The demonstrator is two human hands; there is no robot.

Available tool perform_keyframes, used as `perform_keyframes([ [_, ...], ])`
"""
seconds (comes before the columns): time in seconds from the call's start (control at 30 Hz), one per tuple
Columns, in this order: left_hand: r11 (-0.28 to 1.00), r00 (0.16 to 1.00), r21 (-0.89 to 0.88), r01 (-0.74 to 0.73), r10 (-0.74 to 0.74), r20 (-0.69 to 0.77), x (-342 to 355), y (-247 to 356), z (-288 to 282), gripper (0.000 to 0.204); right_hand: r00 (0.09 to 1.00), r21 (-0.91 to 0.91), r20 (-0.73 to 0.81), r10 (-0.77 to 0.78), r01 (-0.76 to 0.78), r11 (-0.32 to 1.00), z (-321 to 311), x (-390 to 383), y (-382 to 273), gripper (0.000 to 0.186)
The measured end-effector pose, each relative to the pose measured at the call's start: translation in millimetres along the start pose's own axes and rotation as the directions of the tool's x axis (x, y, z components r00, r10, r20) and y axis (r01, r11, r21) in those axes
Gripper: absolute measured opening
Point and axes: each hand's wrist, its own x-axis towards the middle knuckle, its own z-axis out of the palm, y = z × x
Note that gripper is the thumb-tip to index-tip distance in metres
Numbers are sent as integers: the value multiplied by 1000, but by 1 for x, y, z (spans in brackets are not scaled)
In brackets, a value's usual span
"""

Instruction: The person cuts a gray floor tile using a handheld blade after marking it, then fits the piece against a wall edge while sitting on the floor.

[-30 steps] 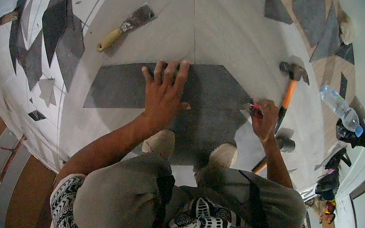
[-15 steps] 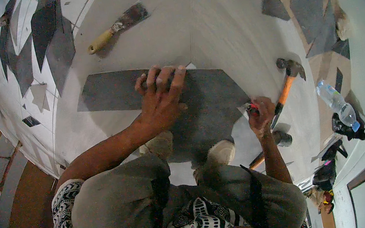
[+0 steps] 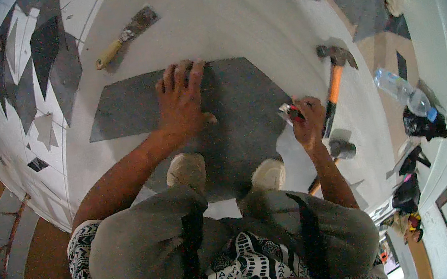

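1. Pale floor (image 3: pixel 241 27): the widest surface here, extending under the tools and under the work.

2. Dark grey flooring piece (image 3: pixel 241 102), lying flat on this floor and reaching back between 2 pale shoes (image 3: pixel 186 171). Long straight edge at the far side, running from left to right; then a slanting edge, coming down toward the right hand (image 3: pixel 308 118). At left, a narrower strip in the same grey. Cannot tell whether made of 1 sheet or of 2 laid edge to edge.

3. Claw hammer (image 3: pixel 333 80) with orange and black handle: just beside the right hand, on its outer side, head at the far end. Apart from the grey piece.

4. Yellow-handled scraper (image 3: pixel 127 36): beyond the far edge, toward the left, lying obliquely, not touching the grey piece.

5. Left hand (image 3: pixel 183 99): palm down over the grey piece, fingers extended to the far edge, thumb spread to the right. Nothing visible in its grasp. Nearer than the right to the long far edge.

6. Right hand: closed around a small tool, at the right corner of the grey piece. Nearer than the left to the slanting edge.

7. Red-handled tool (image 3: pixel 293 113): metal end directed left, toward the grey piece. Exact kind too blurred; cannot tell whether touching.
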Motion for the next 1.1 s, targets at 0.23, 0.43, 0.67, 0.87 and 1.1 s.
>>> perform_keyframes([
  [0.23,998,993,6,-66,65,95,10,23,-4,129,998,-90,19,61,-59,994,-14,-9,0,34],
  [0.43,977,985,201,-74,40,170,-4,15,-18,134,1000,-66,12,28,-27,997,-23,-14,-17,49],
  [0.67,963,979,229,-144,104,178,-10,12,-3,140,949,164,79,305,-314,935,-41,-60,-50,38],
  [0.87,948,976,243,-208,185,113,-8,-7,16,142,932,210,139,336,-359,909,-43,-103,-35,30],
  [1.1,971,973,111,-213,201,112,-15,18,-7,137,948,223,32,317,-316,922,-49,-116,-26,36],
])
